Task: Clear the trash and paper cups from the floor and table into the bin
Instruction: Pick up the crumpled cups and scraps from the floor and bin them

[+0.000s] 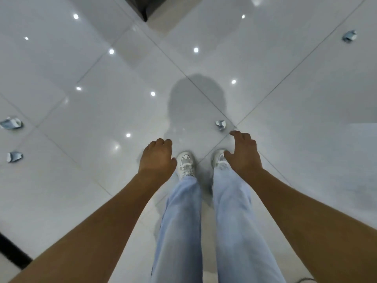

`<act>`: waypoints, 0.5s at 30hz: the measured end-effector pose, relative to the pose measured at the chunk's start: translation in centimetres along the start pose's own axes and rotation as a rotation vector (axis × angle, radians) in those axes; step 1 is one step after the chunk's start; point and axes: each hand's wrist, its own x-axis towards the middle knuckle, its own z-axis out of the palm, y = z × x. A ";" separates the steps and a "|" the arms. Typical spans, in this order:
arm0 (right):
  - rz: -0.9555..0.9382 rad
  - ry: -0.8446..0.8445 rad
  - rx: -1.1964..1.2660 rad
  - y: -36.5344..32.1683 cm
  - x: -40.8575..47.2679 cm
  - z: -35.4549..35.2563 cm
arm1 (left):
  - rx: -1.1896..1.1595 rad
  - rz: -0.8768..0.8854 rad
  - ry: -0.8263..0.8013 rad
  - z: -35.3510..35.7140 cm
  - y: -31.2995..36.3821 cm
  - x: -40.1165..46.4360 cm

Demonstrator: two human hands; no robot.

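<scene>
Several crumpled blue-and-white scraps lie on the glossy white tile floor. One small scrap (220, 124) sits just beyond my right hand (242, 154), a short gap from the fingertips. That hand hangs over the floor with fingers loosely curled and holds nothing. My left hand (157, 158) hangs beside it, fingers bent downward, also holding nothing. Two more scraps lie at the far left, one (11, 123) above the other (14, 156). Another scrap (349, 35) rests at the upper right. No bin or table shows.
My legs in light blue jeans and white sneakers (186, 162) stand between the hands. A dark furniture base (142, 9) sits at the top centre. A black strip (12, 252) crosses the lower left corner. Ceiling lights reflect off the tiles.
</scene>
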 end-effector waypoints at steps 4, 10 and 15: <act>0.029 -0.020 0.023 2.0 5.6 1.8 | -0.001 0.014 -0.028 2.0 0.7 5.5; 0.024 -0.067 -0.030 6.5 15.4 8.5 | -0.077 0.017 -0.030 9.0 1.1 14.3; 0.025 -0.074 -0.064 10.0 24.2 15.5 | -0.102 0.027 -0.020 16.1 0.5 21.1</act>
